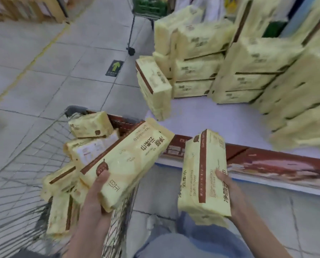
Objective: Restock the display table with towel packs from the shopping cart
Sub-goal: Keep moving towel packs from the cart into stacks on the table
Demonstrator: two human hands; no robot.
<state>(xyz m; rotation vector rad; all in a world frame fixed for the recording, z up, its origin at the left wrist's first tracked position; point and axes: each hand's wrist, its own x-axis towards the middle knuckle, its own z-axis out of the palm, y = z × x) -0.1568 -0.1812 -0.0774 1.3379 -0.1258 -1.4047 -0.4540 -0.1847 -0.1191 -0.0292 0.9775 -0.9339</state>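
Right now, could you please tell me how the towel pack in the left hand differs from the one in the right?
The pale yellow plastic-wrapped left-hand pack leans diagonally, broad face up; the right-hand pack points nearly straight ahead, its brown stripe on top. The left-hand pack hangs over the wire shopping cart; the right-hand pack is by the white display table. Both share colour, stripe and a one-hand grip.

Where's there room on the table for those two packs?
The bare white table top is free near the front, between the standing packs at left, the stacks behind and the red front edge. Back and right are crowded.
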